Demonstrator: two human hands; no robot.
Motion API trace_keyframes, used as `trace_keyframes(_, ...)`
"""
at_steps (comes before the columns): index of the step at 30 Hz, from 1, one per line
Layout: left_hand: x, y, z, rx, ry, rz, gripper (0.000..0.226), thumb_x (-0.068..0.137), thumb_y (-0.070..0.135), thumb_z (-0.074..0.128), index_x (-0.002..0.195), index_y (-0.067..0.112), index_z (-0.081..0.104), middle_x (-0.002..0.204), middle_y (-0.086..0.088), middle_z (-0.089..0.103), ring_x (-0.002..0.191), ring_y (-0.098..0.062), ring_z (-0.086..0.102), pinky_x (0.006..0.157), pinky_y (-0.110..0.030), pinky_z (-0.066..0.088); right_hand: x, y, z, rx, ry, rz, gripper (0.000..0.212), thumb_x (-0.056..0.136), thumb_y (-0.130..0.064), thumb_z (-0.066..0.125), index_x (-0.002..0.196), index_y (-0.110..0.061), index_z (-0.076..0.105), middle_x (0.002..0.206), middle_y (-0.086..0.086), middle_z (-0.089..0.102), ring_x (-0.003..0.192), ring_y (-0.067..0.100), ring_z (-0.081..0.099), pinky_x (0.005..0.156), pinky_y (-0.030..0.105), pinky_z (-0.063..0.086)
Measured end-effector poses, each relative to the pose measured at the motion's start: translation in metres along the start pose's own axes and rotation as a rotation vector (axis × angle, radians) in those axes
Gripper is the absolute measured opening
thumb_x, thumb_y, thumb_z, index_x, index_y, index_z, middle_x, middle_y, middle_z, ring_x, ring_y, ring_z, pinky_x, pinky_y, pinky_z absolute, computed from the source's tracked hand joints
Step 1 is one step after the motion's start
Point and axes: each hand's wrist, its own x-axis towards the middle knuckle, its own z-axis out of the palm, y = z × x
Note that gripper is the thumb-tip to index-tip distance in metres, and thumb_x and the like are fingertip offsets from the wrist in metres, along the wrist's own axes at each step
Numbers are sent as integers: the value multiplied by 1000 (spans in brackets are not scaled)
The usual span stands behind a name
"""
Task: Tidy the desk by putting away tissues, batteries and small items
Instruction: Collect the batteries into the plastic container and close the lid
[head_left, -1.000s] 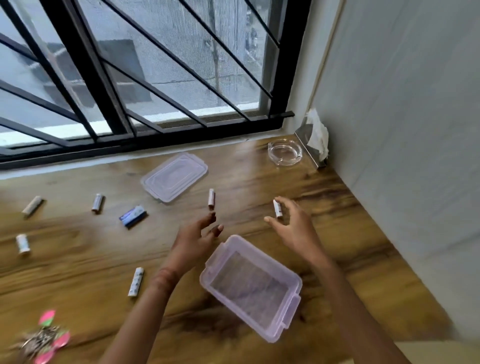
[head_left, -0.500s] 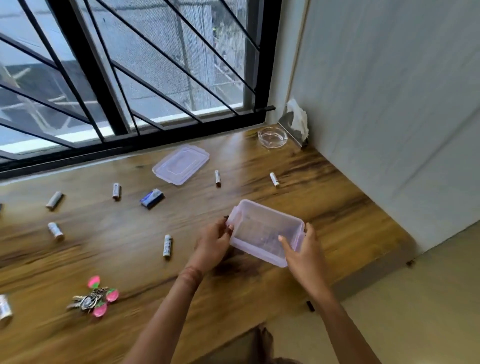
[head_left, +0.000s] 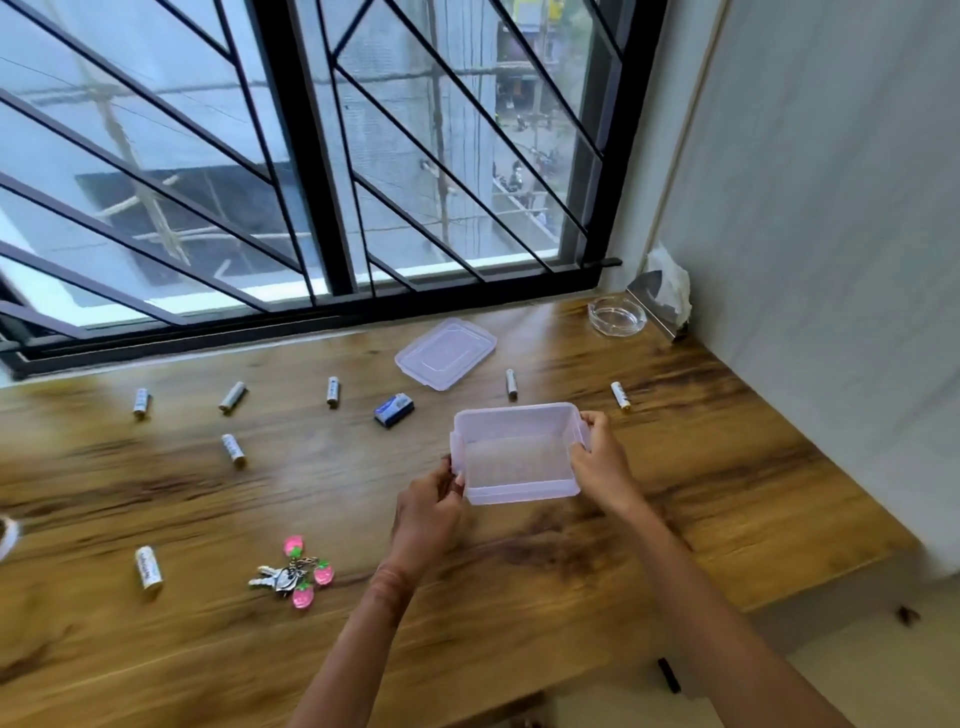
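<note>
A clear plastic box (head_left: 517, 452) with nothing in it sits mid-desk, held by both hands. My left hand (head_left: 428, 506) grips its near left corner. My right hand (head_left: 597, 460) grips its right side. Its lid (head_left: 445, 352) lies behind it near the window. Several white batteries are scattered over the wood: one battery (head_left: 620, 395) right of the box, one (head_left: 511, 383) behind it, others (head_left: 333, 391) further left, a big one (head_left: 148, 567) near left. A blue rectangular battery (head_left: 394, 409) lies left of the box. A tissue (head_left: 670, 280) sticks out of a metal holder in the far right corner.
A key bunch with pink strawberry charms (head_left: 297, 571) lies near my left forearm. A glass ashtray (head_left: 616, 316) stands by the tissue holder. The wooden desk (head_left: 727, 467) ends at a wall on the right and a barred window behind.
My right hand let go of a battery, which now lies on the desk. Both hands took hold of the box and turned it square to the desk edge. The camera pulled back.
</note>
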Motion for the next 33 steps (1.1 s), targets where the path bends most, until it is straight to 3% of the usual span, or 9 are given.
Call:
trace_keyframes(7,12,-6,0,18,33,-43,31,94,14,47,122,11,59,115,-7,67,100,-16,59,87,-30,47,35,2,20,-15,-110,-31,30,95,-13,39,125,-12,40,119,11,54,98,20,51,77,33,45)
trace_keyframes(14,17,-17,6,48,114,-36,34,92,16,53,126,14,57,119,-2,66,100,-7,58,82,-21,44,42,15,25,11,-133,-93,32,97,-20,43,128,-11,40,121,8,54,99,18,52,75,28,41)
trace_keyframes(18,19,-24,2,49,277,-68,32,87,12,60,118,10,63,113,-5,69,100,-14,66,84,-19,46,53,17,9,46,23,-115,39,95,-32,45,124,-7,47,121,9,58,107,24,55,84,31,43)
trace_keyframes(21,18,-31,-4,112,395,-97,28,83,13,65,111,9,65,102,-7,72,87,-19,67,80,-26,50,74,26,-7,-122,218,-159,32,95,-28,46,115,-3,53,117,14,58,106,27,54,84,33,42)
trace_keyframes(23,18,-35,-5,184,380,-156,31,80,18,69,110,10,65,97,-9,71,83,-22,65,77,-27,49,92,36,-16,-267,275,-143,32,94,-25,49,114,-1,54,119,16,55,110,31,49,89,38,41)
trace_keyframes(28,21,-36,1,303,281,-322,37,77,32,71,106,10,62,106,-13,66,99,-28,61,81,-29,46,116,49,-27,-491,213,-75,30,90,-18,56,112,3,55,118,22,52,111,37,45,91,42,39)
trace_keyframes(33,27,-26,0,370,274,-333,27,83,32,62,88,7,69,95,-16,71,91,-30,63,72,-28,45,124,47,-25,-526,208,-14,21,88,-6,52,104,5,58,113,24,56,106,39,51,85,43,44)
